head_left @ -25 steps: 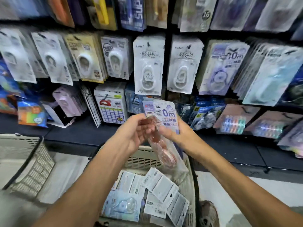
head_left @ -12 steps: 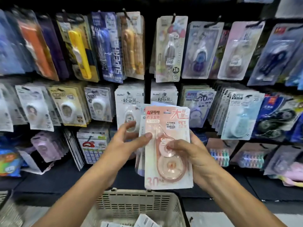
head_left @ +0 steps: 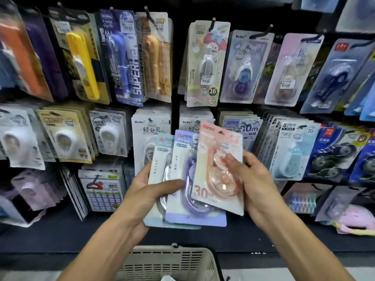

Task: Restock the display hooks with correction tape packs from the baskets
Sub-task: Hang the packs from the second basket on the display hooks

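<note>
I hold three correction tape packs fanned out in front of the display wall. My left hand [head_left: 146, 191] grips the pale blue pack [head_left: 157, 169] and the purple pack [head_left: 182, 201], thumb across their fronts. My right hand [head_left: 253, 185] pinches the pink pack [head_left: 215, 173], thumb on its clear blister, tilted over the purple one. Behind them hang rows of packs on display hooks [head_left: 212, 23]. The beige basket [head_left: 168, 262] sits below my forearms, only its rim and near wall showing.
Dense rows of hanging stationery packs cover the black wall, such as the white BoBo packs [head_left: 150, 128] and the blue 30m packs [head_left: 243, 128]. A dark shelf ledge [head_left: 60, 230] runs below them. Loose pink items [head_left: 353, 220] lie at the right.
My hands rose from the basket with the packs and the view lifted to the hooks. The stack has fanned apart: the right hand has slid the pink pack off to the right.
</note>
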Available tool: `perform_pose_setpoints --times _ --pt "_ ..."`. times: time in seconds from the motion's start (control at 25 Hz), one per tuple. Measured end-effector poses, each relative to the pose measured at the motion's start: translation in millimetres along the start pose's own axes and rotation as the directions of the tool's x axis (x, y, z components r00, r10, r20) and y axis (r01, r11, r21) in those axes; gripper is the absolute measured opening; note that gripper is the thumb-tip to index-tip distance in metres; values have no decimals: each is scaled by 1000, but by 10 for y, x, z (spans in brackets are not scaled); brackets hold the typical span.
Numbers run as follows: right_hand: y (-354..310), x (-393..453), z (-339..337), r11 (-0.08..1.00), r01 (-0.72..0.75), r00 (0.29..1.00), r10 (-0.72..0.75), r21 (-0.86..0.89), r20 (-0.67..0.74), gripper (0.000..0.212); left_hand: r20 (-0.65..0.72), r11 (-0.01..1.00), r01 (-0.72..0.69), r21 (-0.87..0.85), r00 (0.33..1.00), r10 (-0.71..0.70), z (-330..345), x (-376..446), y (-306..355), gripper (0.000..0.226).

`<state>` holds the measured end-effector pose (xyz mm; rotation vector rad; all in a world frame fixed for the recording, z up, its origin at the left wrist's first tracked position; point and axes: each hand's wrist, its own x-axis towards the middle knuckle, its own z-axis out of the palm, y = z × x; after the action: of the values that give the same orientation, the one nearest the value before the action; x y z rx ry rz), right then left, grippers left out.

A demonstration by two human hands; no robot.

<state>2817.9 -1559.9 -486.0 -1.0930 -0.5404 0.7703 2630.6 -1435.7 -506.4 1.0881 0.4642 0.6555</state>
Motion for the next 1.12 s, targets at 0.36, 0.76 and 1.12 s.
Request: perform_pose_setpoints --times 0.36,0.76,1.12 --pt "-439 370 -603 955 44 949 -132 -293 -286 58 -80 989 -149 -11 986 148 -88 110 91 52" --pt "-39 37 -15 900 168 963 -62 -403 263 55 -154 973 -210 93 963 223 171 149 -14 60" --pt "-316 131 -636 942 74 932 -182 -327 -313 25 -182 971 -223 85 955 235 86 144 116 41"
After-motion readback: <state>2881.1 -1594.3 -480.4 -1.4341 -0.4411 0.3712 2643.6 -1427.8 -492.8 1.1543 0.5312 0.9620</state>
